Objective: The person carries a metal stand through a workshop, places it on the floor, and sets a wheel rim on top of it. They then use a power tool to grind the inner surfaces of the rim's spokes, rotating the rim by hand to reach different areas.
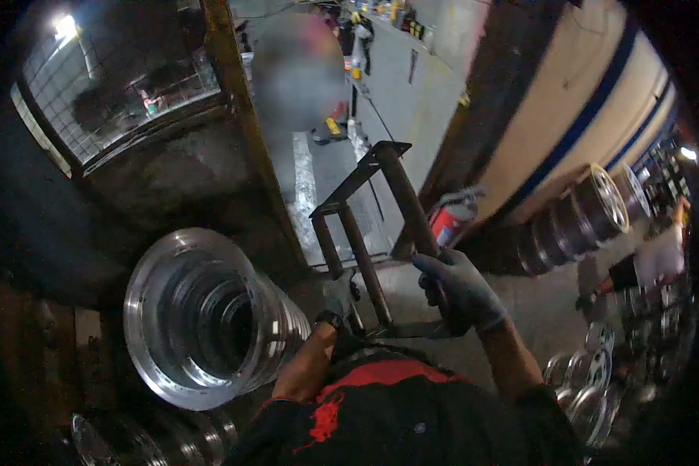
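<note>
Two gloved hands, the left hand (339, 296) and the right hand (464, 289), hold a metal frame (363, 262) in front of the doorway (254, 132); the right fingers wrap a thick bar (407, 194), the left seem curled round another. Supporting its weight seems the step in hand; any next move calls for an even grip, clear of the wheel rims (180, 322) left of the doorway and the fire extinguisher (444, 225) right of it.

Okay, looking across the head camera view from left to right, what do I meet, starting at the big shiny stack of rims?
Shiny stack of rims, your left gloved hand, your right gloved hand, row of dark-sided wheels.
</note>
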### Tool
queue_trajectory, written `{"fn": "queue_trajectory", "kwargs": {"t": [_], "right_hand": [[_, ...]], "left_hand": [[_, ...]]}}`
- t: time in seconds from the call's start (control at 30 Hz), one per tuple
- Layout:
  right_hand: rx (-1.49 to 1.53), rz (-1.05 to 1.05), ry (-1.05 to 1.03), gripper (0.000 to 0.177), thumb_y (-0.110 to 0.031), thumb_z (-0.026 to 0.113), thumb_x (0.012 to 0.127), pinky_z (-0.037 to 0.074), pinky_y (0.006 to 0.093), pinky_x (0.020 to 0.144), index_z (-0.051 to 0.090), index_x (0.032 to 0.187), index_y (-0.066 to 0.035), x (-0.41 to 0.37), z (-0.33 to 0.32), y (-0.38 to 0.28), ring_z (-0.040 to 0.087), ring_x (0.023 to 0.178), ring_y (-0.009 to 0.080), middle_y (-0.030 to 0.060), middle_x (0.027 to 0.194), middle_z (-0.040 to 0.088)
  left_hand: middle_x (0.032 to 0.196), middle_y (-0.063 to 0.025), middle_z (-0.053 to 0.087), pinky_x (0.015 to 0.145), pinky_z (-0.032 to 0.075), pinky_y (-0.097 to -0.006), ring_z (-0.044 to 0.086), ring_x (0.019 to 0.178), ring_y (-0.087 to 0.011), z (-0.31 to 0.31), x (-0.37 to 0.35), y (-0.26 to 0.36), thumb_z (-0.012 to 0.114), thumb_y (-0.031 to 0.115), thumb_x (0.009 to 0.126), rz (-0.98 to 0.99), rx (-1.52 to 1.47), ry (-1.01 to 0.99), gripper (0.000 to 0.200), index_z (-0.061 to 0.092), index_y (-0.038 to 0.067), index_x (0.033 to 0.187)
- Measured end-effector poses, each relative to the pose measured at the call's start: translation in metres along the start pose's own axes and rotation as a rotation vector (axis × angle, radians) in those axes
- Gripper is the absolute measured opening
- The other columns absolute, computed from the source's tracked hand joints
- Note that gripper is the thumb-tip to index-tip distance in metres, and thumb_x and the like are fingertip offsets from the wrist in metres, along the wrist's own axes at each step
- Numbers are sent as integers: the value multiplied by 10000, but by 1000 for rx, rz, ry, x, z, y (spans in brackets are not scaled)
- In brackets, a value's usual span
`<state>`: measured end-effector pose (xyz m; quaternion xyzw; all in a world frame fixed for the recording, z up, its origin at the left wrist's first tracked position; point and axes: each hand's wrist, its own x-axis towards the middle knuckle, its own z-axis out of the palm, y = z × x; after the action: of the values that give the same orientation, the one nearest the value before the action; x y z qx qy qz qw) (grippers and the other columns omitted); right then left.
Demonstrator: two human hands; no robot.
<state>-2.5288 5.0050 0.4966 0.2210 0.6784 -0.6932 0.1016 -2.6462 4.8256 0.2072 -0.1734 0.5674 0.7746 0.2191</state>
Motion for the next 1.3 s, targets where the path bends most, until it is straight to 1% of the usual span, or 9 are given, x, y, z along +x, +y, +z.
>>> {"fn": "queue_trajectory", "kwargs": {"t": [0.27, 0.43, 0.8, 0.83, 1.0, 1.13, 1.17, 1.2, 1.3], "right_hand": [[-5, -70, -128, 388, -345, 698, 956, 497, 287, 600, 578, 1115, -12, 188, -15, -71, 575, 684, 106, 25, 805, 573], [-208, -188, -52, 529, -288, 700, 951, 533, 310, 644, 536, 1308, 66, 319, -6, -110, 619, 726, 121, 83, 885, 653], [-560, -521, -56, 456, -213, 731, 909, 515, 309, 696, 622, 1293, 9, 567, -24, -224, 586, 720, 109, 60, 902, 663], [-489, -431, -129, 578, -251, 762, 869, 520, 384, 921, 573, 1354, -1, 612, -32, -212, 676, 1043, 228, 196, 1168, 694], [-668, -439, -181, 568, -251, 791, 852, 517, 386, 929, 588, 1320, -3, 726, -15, -273, 672, 1035, 221, 163, 1167, 698], [-562, -444, -319, 588, -244, 785, 872, 520, 380, 928, 556, 1351, 8, 811, -10, -325, 686, 1048, 279, 227, 1218, 672], [-754, -608, -136, 569, -231, 781, 876, 527, 380, 913, 559, 1337, 18, 832, -7, -335, 695, 1006, 274, 226, 1155, 693], [-602, -569, -260, 560, -282, 788, 864, 532, 394, 863, 582, 1293, 14, 851, -8, -352, 700, 943, 284, 205, 1076, 710], [-659, -651, -251, 477, -312, 771, 870, 523, 398, 798, 622, 1192, 7, 904, -1, -397, 691, 882, 272, 180, 1010, 717]], "left_hand": [[595, -25, 524, 435, 444, -370, 507, 451, -189, 37, 167, 69, 715, 212, 921, -93, -139, 128, 216, 589, 64, 826], [587, -40, 514, 426, 441, -375, 508, 452, -191, 56, 272, 137, 758, 188, 870, -32, -125, 232, 247, 564, 61, 785], [626, 11, 520, 450, 445, -330, 515, 481, -132, 55, 368, 277, 766, 205, 885, 105, -253, 398, 242, 557, 105, 816], [624, 9, 520, 447, 441, -326, 514, 482, -131, 55, 383, 281, 762, 203, 889, 127, -292, 422, 241, 556, 104, 814], [612, -5, 531, 411, 431, -317, 520, 459, -140, 77, 479, 316, 731, 147, 899, 174, -430, 515, 196, 551, 80, 858], [611, -6, 544, 417, 437, -322, 523, 458, -139, 103, 559, 365, 737, 159, 892, 172, -412, 606, 198, 557, 89, 850], [610, -3, 538, 417, 436, -322, 518, 455, -138, 109, 578, 380, 737, 160, 893, 193, -428, 605, 203, 553, 91, 846], [609, -1, 532, 418, 436, -322, 513, 452, -136, 114, 595, 391, 737, 161, 894, 206, -442, 602, 207, 548, 94, 841], [612, 5, 520, 425, 446, -320, 517, 471, -132, 118, 642, 436, 735, 156, 896, 205, -477, 576, 221, 529, 91, 852]]}}
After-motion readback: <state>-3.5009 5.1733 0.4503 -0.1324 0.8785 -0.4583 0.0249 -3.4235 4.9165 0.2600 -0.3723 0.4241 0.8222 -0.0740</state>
